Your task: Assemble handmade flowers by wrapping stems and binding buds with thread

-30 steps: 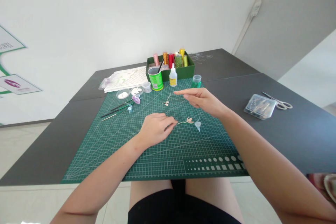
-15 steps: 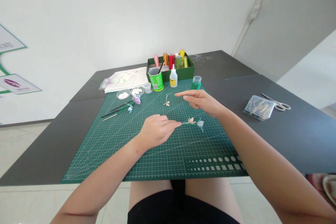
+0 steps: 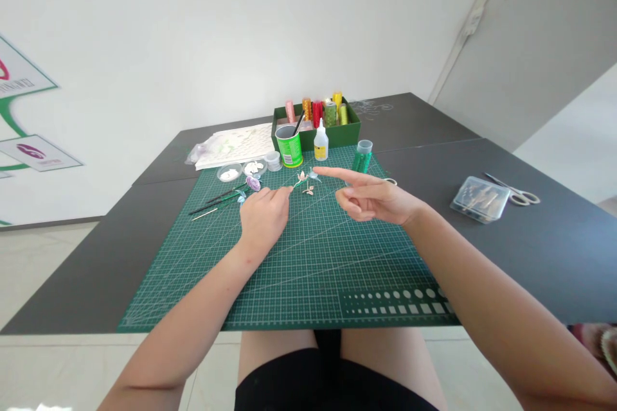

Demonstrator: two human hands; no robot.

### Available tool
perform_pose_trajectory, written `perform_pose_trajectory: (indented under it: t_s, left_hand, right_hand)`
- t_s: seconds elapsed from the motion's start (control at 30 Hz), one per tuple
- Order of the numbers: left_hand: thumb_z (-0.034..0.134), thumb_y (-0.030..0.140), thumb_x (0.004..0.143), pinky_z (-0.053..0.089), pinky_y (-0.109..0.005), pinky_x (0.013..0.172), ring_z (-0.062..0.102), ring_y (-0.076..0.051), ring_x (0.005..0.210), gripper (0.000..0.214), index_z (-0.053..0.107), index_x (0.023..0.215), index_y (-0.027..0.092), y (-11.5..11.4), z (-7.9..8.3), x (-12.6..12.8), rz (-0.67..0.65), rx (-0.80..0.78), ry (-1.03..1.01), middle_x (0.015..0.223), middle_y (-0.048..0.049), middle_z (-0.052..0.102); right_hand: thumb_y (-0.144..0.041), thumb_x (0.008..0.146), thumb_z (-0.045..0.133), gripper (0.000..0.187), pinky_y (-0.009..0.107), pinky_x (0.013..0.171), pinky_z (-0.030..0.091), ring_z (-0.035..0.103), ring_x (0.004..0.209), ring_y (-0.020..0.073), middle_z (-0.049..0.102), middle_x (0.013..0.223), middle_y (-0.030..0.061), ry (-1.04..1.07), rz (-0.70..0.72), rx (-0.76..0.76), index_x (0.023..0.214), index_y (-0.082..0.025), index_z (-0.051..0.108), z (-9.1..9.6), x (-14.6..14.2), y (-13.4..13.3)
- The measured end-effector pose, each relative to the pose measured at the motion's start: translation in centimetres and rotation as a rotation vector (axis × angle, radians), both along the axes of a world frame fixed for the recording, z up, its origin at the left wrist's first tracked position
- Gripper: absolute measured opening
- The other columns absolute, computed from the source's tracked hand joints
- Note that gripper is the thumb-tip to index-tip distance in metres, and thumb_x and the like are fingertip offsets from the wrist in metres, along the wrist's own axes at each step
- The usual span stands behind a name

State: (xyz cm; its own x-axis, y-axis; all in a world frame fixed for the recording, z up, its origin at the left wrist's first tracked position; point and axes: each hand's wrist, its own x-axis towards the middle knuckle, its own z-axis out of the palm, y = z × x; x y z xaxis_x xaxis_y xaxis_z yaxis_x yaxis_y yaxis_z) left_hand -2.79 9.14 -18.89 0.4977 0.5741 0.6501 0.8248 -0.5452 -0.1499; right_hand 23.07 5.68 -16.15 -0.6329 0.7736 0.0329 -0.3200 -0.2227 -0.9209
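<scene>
My left hand (image 3: 267, 212) pinches the thin green stem of an artificial flower (image 3: 301, 178), which carries pale pink leaves and a light blue bloom at its tip. The extended index finger of my right hand (image 3: 373, 196) reaches to the blue bloom; whether it touches is unclear. The other fingers of that hand are curled, and I see nothing in them. A small sprig with pinkish beige leaves (image 3: 309, 190) lies on the mat just below the flower. Behind my right hand stands a spool of green thread (image 3: 362, 157), with a pale ring-shaped handle (image 3: 391, 181) partly hidden nearby.
On the green cutting mat (image 3: 289, 282) are a purple flower (image 3: 253, 183), dishes of white pieces (image 3: 230, 172), a green can (image 3: 289, 149) and a glue bottle (image 3: 321, 143). A thread box (image 3: 344, 135) stands behind. Right: a clear case (image 3: 480, 199) and scissors (image 3: 523, 196).
My left hand has carried the flower away from me and to the left, close to the sprig. The right index finger now points at the bloom; the handle behind that hand has come into sight.
</scene>
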Motion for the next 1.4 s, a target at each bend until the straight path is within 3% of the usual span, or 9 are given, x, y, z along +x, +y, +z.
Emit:
perform_pose_trajectory:
  t_s: [0.37, 0.53, 0.63, 0.73, 0.87, 0.97, 1.03, 1.1, 1.4]
  left_hand:
    - [0.057, 0.024, 0.098, 0.047, -0.029, 0.064, 0.068, -0.017, 0.073, 0.022, 0.079, 0.103, 0.023, 0.8, 0.3, -0.8, -0.378, -0.228, 0.038, 0.083, -0.0031, 0.079]
    - [0.066, 0.029, 0.094, 0.05, -0.024, 0.062, 0.068, -0.013, 0.069, 0.015, 0.08, 0.098, 0.024, -0.5, 1.1, 0.0, -0.678, -0.775, -0.183, 0.082, -0.0021, 0.08]
    - [0.071, 0.035, 0.09, 0.051, -0.025, 0.057, 0.069, -0.015, 0.065, 0.019, 0.081, 0.095, 0.02, -1.1, 1.7, 0.1, -0.788, -1.087, -0.425, 0.079, -0.0071, 0.079]
    - [0.081, 0.037, 0.081, 0.051, -0.023, 0.056, 0.068, -0.014, 0.062, 0.018, 0.082, 0.088, 0.021, -0.5, 1.9, -0.4, -0.854, -1.23, -0.797, 0.073, -0.0059, 0.078]
    - [0.091, 0.034, 0.067, 0.045, -0.015, 0.051, 0.053, -0.004, 0.049, 0.019, 0.08, 0.08, 0.025, 1.9, 2.2, -1.7, -0.897, -1.148, -1.371, 0.066, 0.0024, 0.074]
    - [0.087, 0.025, 0.072, 0.041, -0.012, 0.047, 0.046, -0.002, 0.049, 0.015, 0.077, 0.082, 0.023, 3.7, 3.0, -3.1, -0.845, -1.097, -1.637, 0.072, 0.0045, 0.073]
    - [0.075, 0.022, 0.085, 0.038, -0.013, 0.044, 0.044, -0.003, 0.047, 0.004, 0.074, 0.081, 0.022, 4.6, 3.5, -4.1, -0.786, -1.066, -1.75, 0.073, 0.0047, 0.073]
    - [0.064, 0.022, 0.094, 0.038, -0.014, 0.043, 0.044, -0.003, 0.046, 0.017, 0.072, 0.079, 0.022, 5.4, 4.0, -5.1, -0.737, -1.023, -1.864, 0.076, 0.0047, 0.074]
    - [0.055, 0.025, 0.102, 0.036, -0.015, 0.043, 0.05, -0.001, 0.046, 0.023, 0.07, 0.085, 0.026, 7.8, 5.1, -10.9, -0.842, -0.81, -2.098, 0.08, 0.0102, 0.077]
  right_hand:
    - [-0.024, 0.092, 0.057, 0.056, 0.023, 0.044, 0.016, 0.015, 0.048, 0.0101, 0.032, 0.054, -0.0086, 0.019, -0.303, 0.07, 0.147, -0.02, 0.05, 0.0, 2.7, 1.0]
    - [-0.028, 0.092, 0.06, 0.04, 0.025, 0.044, 0.013, 0.013, 0.046, 0.0092, 0.027, 0.051, -0.0102, -0.065, -0.449, 0.088, 0.131, -0.018, 0.063, -0.9, 3.4, 1.8]
    - [-0.03, 0.088, 0.069, 0.02, 0.025, 0.044, 0.01, 0.015, 0.045, 0.0067, 0.027, 0.05, -0.0109, -0.158, -0.533, 0.106, 0.1, -0.015, 0.07, -1.8, 3.3, 2.5]
    - [-0.039, 0.08, 0.079, 0.033, 0.026, 0.045, 0.01, 0.02, 0.044, 0.0047, 0.029, 0.047, -0.0097, -0.219, -0.596, 0.122, 0.066, -0.016, 0.06, -2.3, 3.4, 3.0]
    - [-0.043, 0.072, 0.085, 0.047, 0.026, 0.045, 0.009, 0.02, 0.043, 0.0041, 0.027, 0.047, -0.0094, -0.186, -0.652, 0.153, 0.056, -0.019, 0.049, -2.2, 4.7, 3.2]
    - [-0.043, 0.07, 0.086, 0.049, 0.026, 0.044, 0.008, 0.018, 0.043, 0.0041, 0.026, 0.047, -0.0093, -0.152, -0.653, 0.176, 0.053, -0.019, 0.047, -1.9, 5.7, 3.1]
    - [-0.042, 0.071, 0.086, 0.05, 0.026, 0.044, 0.009, 0.018, 0.043, 0.0046, 0.026, 0.048, -0.0087, -0.154, -0.654, 0.187, 0.052, -0.02, 0.044, -1.9, 6.2, 3.1]
    - [-0.041, 0.072, 0.084, 0.051, 0.026, 0.044, 0.011, 0.018, 0.044, 0.0052, 0.025, 0.049, -0.0084, -0.158, -0.675, 0.194, 0.052, -0.021, 0.042, -2.1, 6.5, 3.2]
    - [-0.04, 0.074, 0.079, 0.047, 0.028, 0.049, 0.034, 0.026, 0.053, 0.0104, 0.028, 0.058, -0.0052, -0.159, -0.856, 0.243, 0.055, -0.023, 0.04, -3.7, 7.8, 4.4]
